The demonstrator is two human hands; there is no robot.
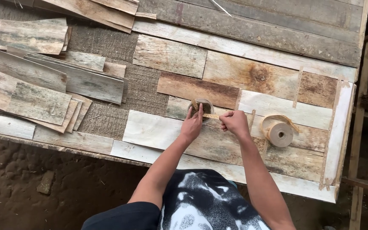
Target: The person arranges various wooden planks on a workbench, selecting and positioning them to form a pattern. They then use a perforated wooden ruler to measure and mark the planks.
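Note:
My left hand [192, 124] rests on a sheet of patched wood veneer [252, 76], fingers on a small round cup [202, 105] and on one end of a thin tan tape strip [211, 116]. My right hand [234, 122] is closed on the other end of that strip, just right of the cup. The strip lies stretched between the two hands over a seam between veneer pieces. A roll of tan paper tape [279, 133] lies on the sheet to the right of my right hand, its loose end curling over it.
Loose veneer pieces [26, 100] lie stacked at the left on a coarse woven mat [107, 119]. Long planks [252, 25] run along the far side. Bare dirt floor [43, 187] lies below the table's near edge. A wooden frame [363, 127] stands at the right.

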